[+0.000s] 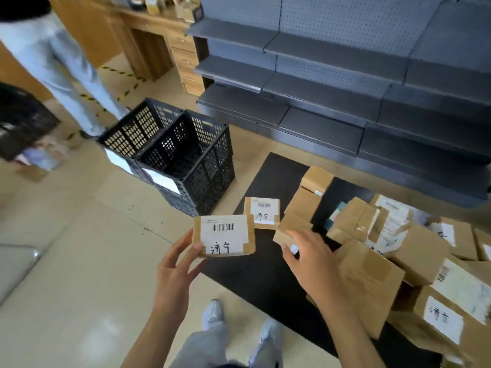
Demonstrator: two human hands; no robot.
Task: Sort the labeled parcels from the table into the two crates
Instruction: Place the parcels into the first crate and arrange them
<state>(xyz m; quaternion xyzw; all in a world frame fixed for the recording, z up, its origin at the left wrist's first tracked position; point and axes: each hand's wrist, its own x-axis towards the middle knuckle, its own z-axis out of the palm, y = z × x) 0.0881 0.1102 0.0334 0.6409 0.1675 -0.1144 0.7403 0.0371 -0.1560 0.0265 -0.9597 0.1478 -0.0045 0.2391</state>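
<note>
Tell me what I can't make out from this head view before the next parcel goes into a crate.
- Crate labels: white sheets seen at a steep angle, text unreadable.
- Floor of the two crates: hidden by their own walls.
- Parcel under the right hand: label mostly covered by the fingers.
- Pile of parcels: cut off by the right edge, count unknown.
- Held parcel in the left hand: print above the barcode too small.

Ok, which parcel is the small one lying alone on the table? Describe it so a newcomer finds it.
Start at the black table and go to its corner nearest the two black crates. The small flat parcel lies there label up, with a barcode and handwriting. It sits apart from the heap, just beyond the parcel in the left hand.
</note>
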